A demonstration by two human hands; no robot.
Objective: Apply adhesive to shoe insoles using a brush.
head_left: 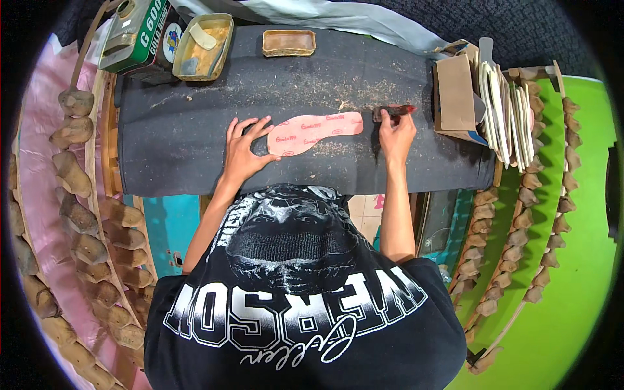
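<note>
A pink insole (pixel 312 133) with red print lies flat on the dark cloth-covered table, its wide end to the left and its narrow end to the right. Beside the wide end, my left hand (pixel 247 151) is spread, thumb and fingertips at the insole's edge. My right hand (pixel 396 135) pinches what looks like a small brush, dark at its left end and reddish at its right. That brush (pixel 404 110) is just right of the insole's narrow end, apart from it. My fingers hide part of it.
Scraps litter the table (pixel 188 156). At the back stand a green and white metal can (pixel 138 36), a cut-open container (pixel 203 47) with scrapers, and a shallow tray (pixel 288 43). A cardboard box (pixel 454 94) with pale insole-like sheets (pixel 504 117) is at right. Racks of shoe lasts (pixel 79 214) flank both sides.
</note>
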